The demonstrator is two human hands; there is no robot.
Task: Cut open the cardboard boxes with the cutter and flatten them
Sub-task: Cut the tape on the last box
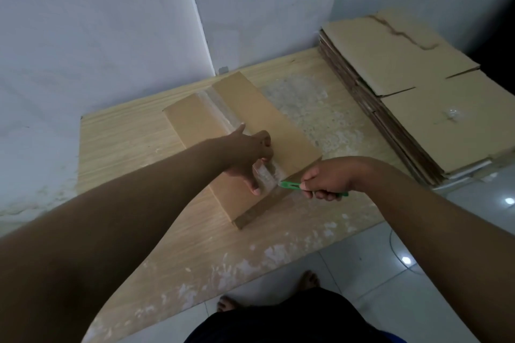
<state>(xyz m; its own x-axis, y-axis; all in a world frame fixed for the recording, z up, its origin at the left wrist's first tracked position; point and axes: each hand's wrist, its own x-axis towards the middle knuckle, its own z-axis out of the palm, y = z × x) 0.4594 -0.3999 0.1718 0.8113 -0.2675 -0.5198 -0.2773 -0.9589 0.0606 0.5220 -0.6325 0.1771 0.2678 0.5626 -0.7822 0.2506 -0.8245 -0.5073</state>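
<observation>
Flattened stack (418, 86) at far right: done. One box (267, 125) on the board (125, 147), taped shut, not yet flattened. Your left hand (248, 156) bears on its top, grip unclear; your right hand (331, 178) clasps the cutter (291, 185), blade at the near end of the tape (218, 111)

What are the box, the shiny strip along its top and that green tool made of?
The box looks like plain brown cardboard, matte. The strip along its seam seems clear plastic tape: glossy, see-through, wrinkled. The green cutter in the right hand looks like smooth plastic; its blade is too small to judge.
</observation>
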